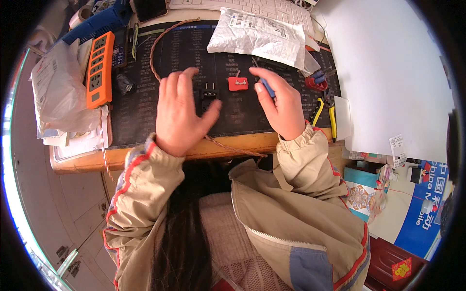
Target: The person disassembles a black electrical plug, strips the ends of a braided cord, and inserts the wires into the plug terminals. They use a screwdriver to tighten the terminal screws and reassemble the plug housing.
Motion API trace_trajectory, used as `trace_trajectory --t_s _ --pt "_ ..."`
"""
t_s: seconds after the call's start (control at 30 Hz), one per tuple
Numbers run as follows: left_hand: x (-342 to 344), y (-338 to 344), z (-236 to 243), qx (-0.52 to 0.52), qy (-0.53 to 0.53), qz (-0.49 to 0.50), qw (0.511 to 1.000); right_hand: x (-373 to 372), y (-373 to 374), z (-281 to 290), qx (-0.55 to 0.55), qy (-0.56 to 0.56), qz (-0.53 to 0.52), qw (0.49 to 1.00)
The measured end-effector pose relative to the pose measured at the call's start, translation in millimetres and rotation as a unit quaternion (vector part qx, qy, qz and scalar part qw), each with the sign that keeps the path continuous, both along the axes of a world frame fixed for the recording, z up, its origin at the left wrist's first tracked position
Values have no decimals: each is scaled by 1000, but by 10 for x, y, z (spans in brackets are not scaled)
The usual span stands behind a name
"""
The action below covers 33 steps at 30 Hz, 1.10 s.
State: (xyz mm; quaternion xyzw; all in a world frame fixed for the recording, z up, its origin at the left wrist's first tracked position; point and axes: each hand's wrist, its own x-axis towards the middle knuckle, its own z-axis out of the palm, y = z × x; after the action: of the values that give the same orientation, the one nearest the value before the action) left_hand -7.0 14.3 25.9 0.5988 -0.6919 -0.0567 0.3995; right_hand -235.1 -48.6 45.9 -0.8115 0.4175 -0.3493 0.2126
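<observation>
A black two-pin plug (209, 92) stands on the dark mat with its metal pins pointing away from me. Beside it, my left hand (180, 109) lies with fingers stretched out, its thumb near or against the plug's lower part. A twisted brown cord (154, 54) runs across the mat, passes beneath that hand and comes out at the front edge. My right hand (281, 106) is closed around a screwdriver with a blue handle (267, 88). Its shaft tip points toward the far side. Between the hands sits a small red block (238, 84) with pale metal parts on top.
An orange power strip (99, 70) and a plastic bag (63, 92) lie at left. A white parcel (259, 36) sits far, before a white keyboard (242, 6). Yellow-handled pliers (333, 121) and a red holder (316, 83) are at right, near a white panel (388, 72).
</observation>
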Motion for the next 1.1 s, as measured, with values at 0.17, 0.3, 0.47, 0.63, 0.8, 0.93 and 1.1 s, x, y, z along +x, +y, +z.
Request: trace_trajectory --t_s 0.17,0.3,0.47,0.63,0.8,0.93,1.1 --pt "-161 59 -74 62 -73 11 995 -3 136 125 56 -72 -11 996" --pt "14 59 -146 36 37 -75 996 -36 227 282 98 -43 7 994" --pt "78 131 -169 21 78 -91 993 71 297 393 69 -17 51 996" --pt "32 104 -168 9 76 -72 994 178 241 402 45 8 64 997" --pt "37 85 -177 17 83 -70 994 252 177 358 59 -2 77 995" --pt "37 84 -175 24 81 -66 994 301 165 338 47 10 81 996" --pt "32 85 -169 28 75 -62 995 361 93 310 16 31 95 995"
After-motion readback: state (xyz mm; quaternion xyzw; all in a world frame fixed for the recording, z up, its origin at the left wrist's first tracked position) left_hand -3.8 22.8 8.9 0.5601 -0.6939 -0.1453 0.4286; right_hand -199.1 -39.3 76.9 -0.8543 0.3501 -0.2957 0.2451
